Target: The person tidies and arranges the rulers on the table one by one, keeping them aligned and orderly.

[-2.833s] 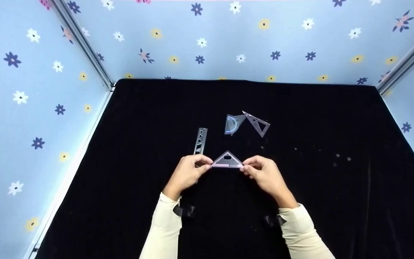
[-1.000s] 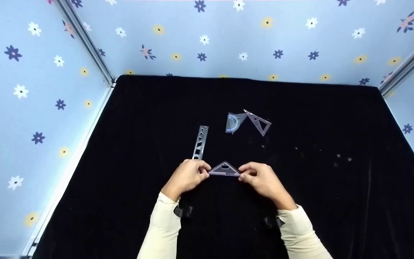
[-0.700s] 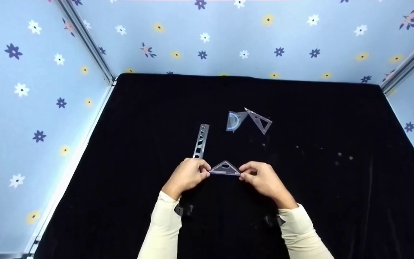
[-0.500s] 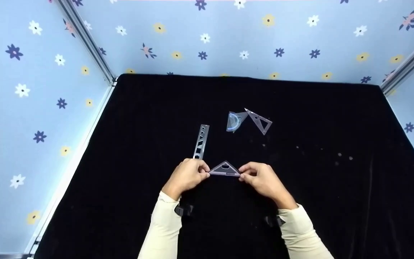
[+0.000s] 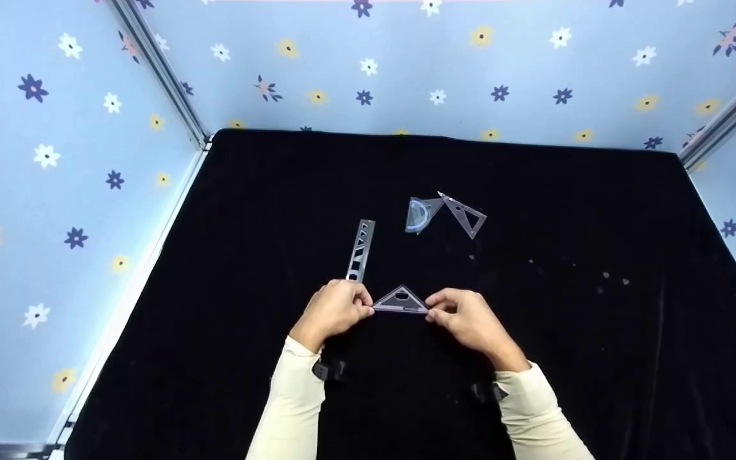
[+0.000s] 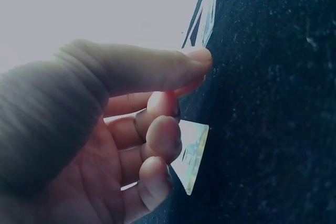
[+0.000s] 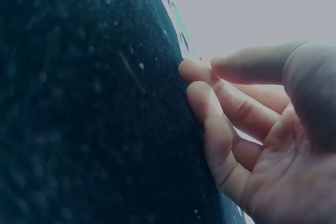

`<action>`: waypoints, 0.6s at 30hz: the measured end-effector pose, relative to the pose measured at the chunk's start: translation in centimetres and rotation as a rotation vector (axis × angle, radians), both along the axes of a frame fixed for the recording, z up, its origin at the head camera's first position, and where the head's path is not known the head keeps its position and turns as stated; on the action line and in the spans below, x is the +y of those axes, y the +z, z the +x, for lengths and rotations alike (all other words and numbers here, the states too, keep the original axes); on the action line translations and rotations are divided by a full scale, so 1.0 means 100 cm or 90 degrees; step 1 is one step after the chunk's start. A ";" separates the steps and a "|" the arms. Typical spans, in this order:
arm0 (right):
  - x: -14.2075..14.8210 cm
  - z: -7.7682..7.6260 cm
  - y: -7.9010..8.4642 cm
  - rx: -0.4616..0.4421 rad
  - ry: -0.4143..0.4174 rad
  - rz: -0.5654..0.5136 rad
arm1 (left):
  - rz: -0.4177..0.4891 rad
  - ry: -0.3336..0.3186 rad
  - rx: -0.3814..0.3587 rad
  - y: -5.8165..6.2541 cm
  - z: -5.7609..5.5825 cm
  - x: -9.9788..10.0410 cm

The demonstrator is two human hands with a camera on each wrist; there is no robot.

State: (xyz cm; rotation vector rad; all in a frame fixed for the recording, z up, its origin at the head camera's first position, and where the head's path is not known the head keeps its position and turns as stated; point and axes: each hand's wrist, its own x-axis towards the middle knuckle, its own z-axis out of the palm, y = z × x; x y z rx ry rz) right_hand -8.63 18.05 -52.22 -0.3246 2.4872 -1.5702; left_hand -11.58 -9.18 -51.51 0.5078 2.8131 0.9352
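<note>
Set square (image 5: 402, 304) lies between the hands, long edge running left to right, roughly parallel to the cloth's far edge, apex pointing away from the person. Left hand (image 5: 335, 310) pinches its left corner, right hand (image 5: 467, 317) its right; neither is nearer. Can't tell whether it touches the black cloth (image 5: 566, 358). Ruler (image 5: 367, 251) just beyond the left hand. Protractor (image 5: 416, 216) and second set square (image 5: 462, 216) farther toward the far edge. Flowered walls (image 5: 406, 70) on three sides.

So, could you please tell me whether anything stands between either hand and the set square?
Nothing visible does: the left hand and right hand each hold one corner of the set square. The stencil ruler lies left of the set square, partly hidden by the left hand.
</note>
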 end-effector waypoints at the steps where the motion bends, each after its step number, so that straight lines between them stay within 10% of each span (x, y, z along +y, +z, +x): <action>1: 0.000 0.000 -0.001 0.002 0.003 0.001 | -0.004 0.001 -0.003 0.000 0.000 0.000; 18: -0.006 0.002 -0.001 0.053 0.017 0.071 | -0.036 0.011 0.005 -0.001 0.000 -0.004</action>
